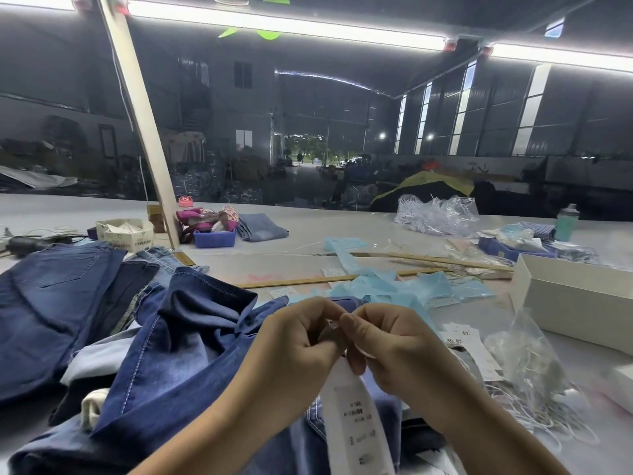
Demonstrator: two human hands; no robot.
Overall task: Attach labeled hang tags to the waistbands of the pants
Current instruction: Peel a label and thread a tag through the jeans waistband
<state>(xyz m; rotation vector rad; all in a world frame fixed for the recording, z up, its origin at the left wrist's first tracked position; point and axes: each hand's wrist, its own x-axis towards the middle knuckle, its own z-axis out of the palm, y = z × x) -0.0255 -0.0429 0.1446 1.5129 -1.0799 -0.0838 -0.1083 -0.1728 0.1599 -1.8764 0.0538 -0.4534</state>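
Observation:
A long white hang tag (356, 423) with printed lines hangs down between my hands, above a rumpled pair of blue jeans (164, 365). My left hand (301, 341) and my right hand (390, 341) meet at the tag's top end, fingers curled and pinching it. The tag's top and any string there are hidden behind my fingers. More dark blue jeans (51, 303) lie spread at the left. Other white tags (469, 347) lie just right of my right hand.
A white table (301, 241) carries light blue paper scraps (404, 286), wooden rulers (298, 281), a clear bag of string loops (527, 365), a white open box (575, 296), a blue tray (215, 238), folded jeans (262, 227) and a slanted wooden post (144, 132).

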